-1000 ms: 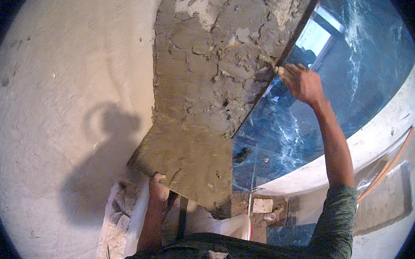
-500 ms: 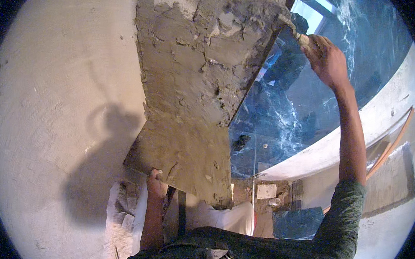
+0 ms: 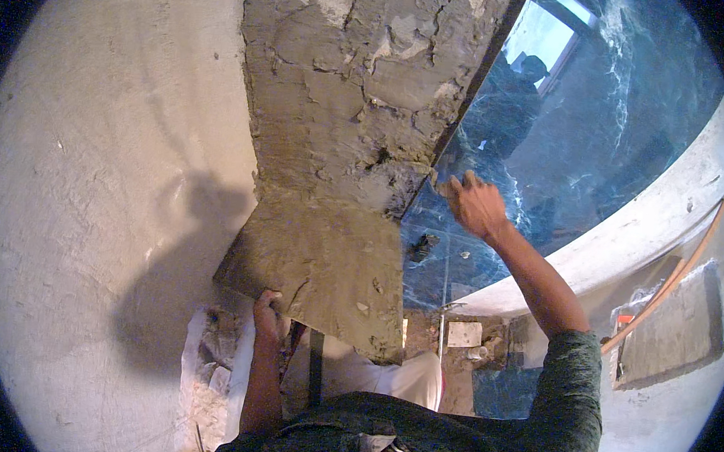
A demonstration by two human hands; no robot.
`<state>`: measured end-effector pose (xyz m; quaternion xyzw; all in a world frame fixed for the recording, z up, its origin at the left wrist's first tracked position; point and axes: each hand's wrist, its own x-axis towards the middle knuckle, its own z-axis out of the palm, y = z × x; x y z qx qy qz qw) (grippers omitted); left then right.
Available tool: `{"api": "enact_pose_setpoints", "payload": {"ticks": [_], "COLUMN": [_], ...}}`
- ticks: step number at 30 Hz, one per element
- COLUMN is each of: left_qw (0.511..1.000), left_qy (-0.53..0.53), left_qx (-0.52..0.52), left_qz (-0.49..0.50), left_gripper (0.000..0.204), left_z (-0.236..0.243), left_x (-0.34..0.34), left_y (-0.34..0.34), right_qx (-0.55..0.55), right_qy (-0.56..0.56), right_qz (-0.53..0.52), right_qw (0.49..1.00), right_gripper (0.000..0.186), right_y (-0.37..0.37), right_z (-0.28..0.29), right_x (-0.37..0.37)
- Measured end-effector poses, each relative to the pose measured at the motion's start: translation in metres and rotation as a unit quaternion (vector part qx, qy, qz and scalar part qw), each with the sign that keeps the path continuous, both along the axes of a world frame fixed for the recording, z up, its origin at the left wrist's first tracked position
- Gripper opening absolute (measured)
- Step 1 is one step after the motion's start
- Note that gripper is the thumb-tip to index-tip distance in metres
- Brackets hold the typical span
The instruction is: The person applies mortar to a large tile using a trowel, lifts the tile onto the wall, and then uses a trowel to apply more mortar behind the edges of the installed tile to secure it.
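Note:
My left hand (image 3: 269, 316) grips the lower edge of a flat board (image 3: 318, 273) smeared with grey-brown mortar, holding it up against the wall. Above the board, a rough patch of wet grey mortar (image 3: 371, 77) covers the pale plastered wall (image 3: 92, 168). My right hand (image 3: 475, 204) reaches up to the patch's right edge, where it meets a glossy dark blue marble slab (image 3: 582, 157). Its fingers are closed on a small mortar-caked tool (image 3: 443, 185), which is mostly hidden by the hand.
A white curved ledge (image 3: 627, 234) runs under the marble. To the right lie an orange stick (image 3: 673, 282) and a grey slab (image 3: 679, 328). Below are rubble and white sacking (image 3: 213, 358) and a small white square block (image 3: 463, 333).
My right hand rose along the mortar's right edge, then came down to its lower part. The board in my left hand has stayed put.

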<state>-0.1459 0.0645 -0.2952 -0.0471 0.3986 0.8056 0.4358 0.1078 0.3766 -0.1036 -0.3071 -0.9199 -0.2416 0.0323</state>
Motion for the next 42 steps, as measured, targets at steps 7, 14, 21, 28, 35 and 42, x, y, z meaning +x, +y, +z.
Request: {"api": "enact_pose_setpoints", "payload": {"ticks": [7,14,21,28,35,42], "left_qw": [0.991,0.985,0.993,0.999,0.986,0.987], "left_qy": [0.083,0.134,-0.08,-0.021,0.059,0.119], "left_qx": [-0.102,-0.111,0.075,0.011,-0.148,-0.107], "left_qz": [0.006,-0.011,-0.045,-0.027,-0.045,-0.009], "left_gripper": [0.019,0.017,0.03,0.032,0.016,0.016], "left_z": [-0.049,-0.014,-0.032,-0.027,0.0,0.022], "left_x": [-0.017,-0.012,-0.014,-0.011,-0.001,0.018], "left_y": [-0.005,-0.011,-0.001,-0.003,-0.014,-0.036], "right_qx": [0.022,0.012,-0.304,-0.567,-0.651,-0.652], "right_qy": [0.038,0.024,0.326,0.502,0.592,0.637], "right_qz": [-0.013,-0.056,-0.003,-0.22,-0.186,-0.181], "right_qw": [0.999,0.998,0.895,0.615,0.437,0.369], "right_gripper": [0.028,0.038,0.03,0.022,0.022,0.03], "right_y": [0.0,-0.017,-0.034,-0.134,-0.169,-0.193], "right_z": [0.058,0.132,0.039,-0.159,-0.18,-0.146], "right_x": [-0.014,-0.017,0.059,0.057,0.023,0.043]}}
